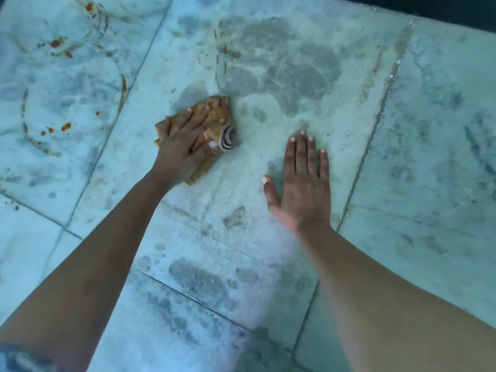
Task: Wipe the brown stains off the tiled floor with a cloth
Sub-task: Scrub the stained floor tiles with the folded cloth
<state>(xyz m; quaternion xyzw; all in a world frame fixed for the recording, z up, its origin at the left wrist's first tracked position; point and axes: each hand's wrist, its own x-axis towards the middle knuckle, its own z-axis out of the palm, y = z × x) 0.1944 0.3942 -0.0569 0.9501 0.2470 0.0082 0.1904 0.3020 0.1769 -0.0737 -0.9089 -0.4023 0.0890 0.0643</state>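
My left hand (185,139) presses flat, fingers spread, on an orange-brown cloth (218,110) with a black-and-white striped patch, bunched on the pale marble floor (268,224) at centre left. My right hand (302,178) lies flat and open on the bare tile just right of the cloth, palm down. Brown-red stains (57,44) and smears (123,88) spot the tile to the upper left, with more drops (65,127) at left. A thin brown streak (224,51) runs above the cloth.
Damp grey patches (281,71) spread over the tile beyond the cloth, and others (198,280) lie near my forearms. Dark grout lines (373,135) cross the floor. A dark edge (442,9) borders the floor at the top right.
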